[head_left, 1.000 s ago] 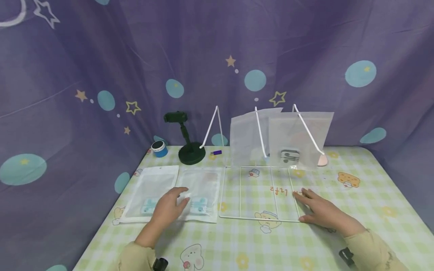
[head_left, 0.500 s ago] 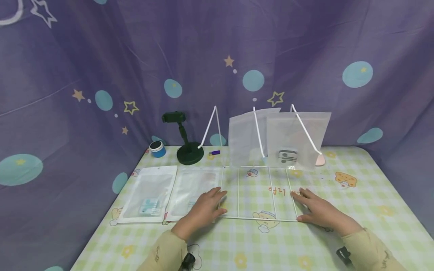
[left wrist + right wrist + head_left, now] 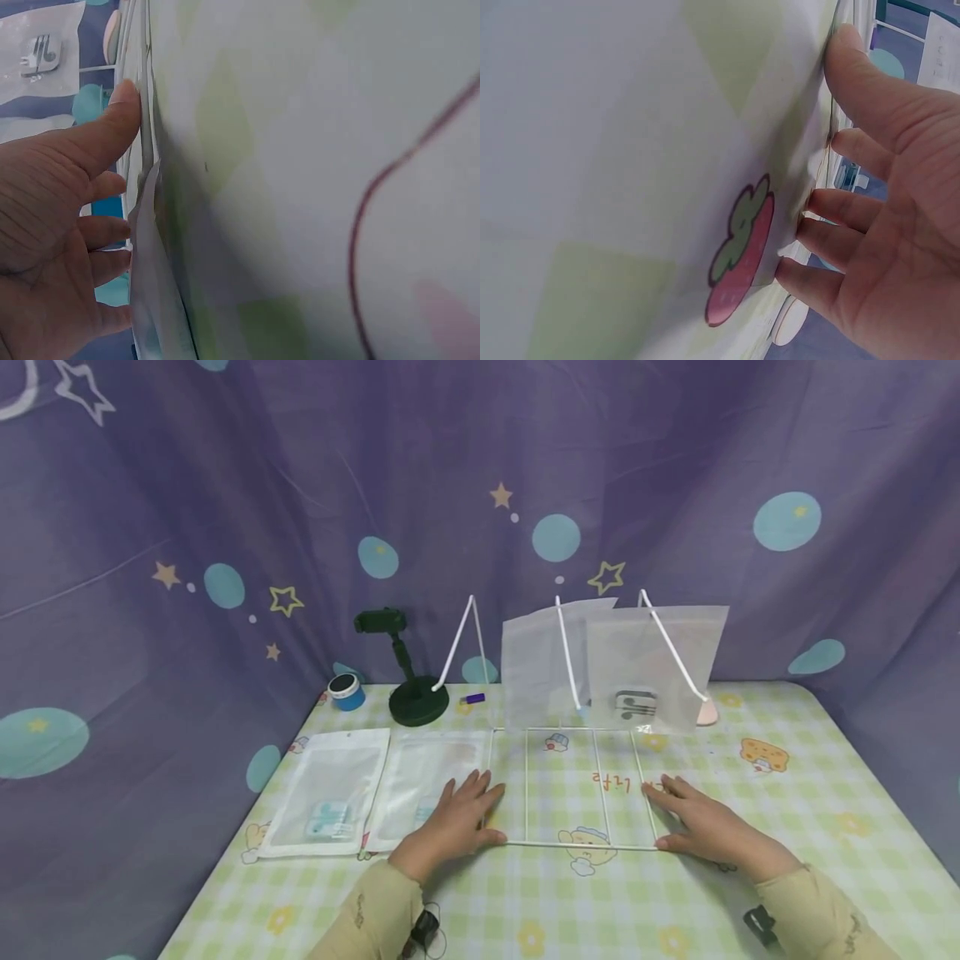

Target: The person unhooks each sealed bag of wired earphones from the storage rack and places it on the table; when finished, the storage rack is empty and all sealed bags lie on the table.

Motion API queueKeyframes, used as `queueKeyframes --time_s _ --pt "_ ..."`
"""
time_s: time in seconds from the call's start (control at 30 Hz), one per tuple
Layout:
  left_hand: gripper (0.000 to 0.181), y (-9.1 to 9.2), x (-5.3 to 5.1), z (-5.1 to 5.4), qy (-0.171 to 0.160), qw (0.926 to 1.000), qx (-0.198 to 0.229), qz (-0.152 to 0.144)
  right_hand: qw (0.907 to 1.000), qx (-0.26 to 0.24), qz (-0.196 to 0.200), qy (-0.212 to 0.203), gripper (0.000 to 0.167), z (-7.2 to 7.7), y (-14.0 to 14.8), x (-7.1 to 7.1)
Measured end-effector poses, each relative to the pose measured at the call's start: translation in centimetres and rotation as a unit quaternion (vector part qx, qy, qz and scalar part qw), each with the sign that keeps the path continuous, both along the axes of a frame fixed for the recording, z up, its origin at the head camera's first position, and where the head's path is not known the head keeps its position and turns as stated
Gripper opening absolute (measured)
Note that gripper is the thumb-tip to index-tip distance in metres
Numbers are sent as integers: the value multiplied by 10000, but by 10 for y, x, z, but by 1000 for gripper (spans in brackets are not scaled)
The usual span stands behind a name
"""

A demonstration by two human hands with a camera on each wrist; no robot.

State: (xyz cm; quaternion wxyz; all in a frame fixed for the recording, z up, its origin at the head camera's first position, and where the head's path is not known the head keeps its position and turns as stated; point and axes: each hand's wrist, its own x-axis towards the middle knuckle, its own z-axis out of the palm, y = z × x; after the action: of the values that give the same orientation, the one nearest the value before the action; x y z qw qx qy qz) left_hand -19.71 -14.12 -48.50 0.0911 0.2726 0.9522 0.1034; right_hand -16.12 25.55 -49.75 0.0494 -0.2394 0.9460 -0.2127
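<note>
- I see one rack of thin white-coated wire (image 3: 527, 789), its gridded base lying on the tabletop; at its back rise three slim white prongs (image 3: 453, 643), each bent to a peak.
- My feed shows two bare hands, one at each end of the rack: the left hand (image 3: 459, 820) has its fingers spread over the left side bar, thumb by the front corner; the right hand (image 3: 705, 827) touches the right side bar with extended fingers. Neither grips anything.
- I count two translucent, pale plastic pouches (image 3: 536, 668) hanging at the back of the rack, the right one showing dark fork-like shapes.
- Two flat white-edged film pouches (image 3: 322, 777) lie left of the rack, side by side, pale teal pieces (image 3: 330, 822) visible inside; the left forearm crosses the nearer one's lower corner.
- Behind and left of the rack I make out one dark round-based stand (image 3: 402, 656), one squat blue jar (image 3: 347, 695) and one small purple stick (image 3: 473, 699).
- Under the rack spreads one smooth green-and-white checked cloth (image 3: 570, 910).
</note>
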Motion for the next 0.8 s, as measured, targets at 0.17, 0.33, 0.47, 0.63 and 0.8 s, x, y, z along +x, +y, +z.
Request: queueKeyframes --time_s 0.17,0.33,0.47,0.63,0.8 --pt "84 -1 -1 1 -125 9999 8 50 10000 7 -2 -6 81 0 0 0" --pt "85 1 0 3 -170 9998 110 76 10000 -2 -2 28 81 -1 0 -1" --pt "87 2 0 5 -176 9997 137 139 10000 0 -10 32 81 -2 1 -2" --pt "89 3 -1 3 -143 9997 75 204 10000 6 -14 34 81 -2 1 -1" --pt "90 5 -3 1 -94 9998 -10 201 10000 -43 -5 -27 81 0 1 0"
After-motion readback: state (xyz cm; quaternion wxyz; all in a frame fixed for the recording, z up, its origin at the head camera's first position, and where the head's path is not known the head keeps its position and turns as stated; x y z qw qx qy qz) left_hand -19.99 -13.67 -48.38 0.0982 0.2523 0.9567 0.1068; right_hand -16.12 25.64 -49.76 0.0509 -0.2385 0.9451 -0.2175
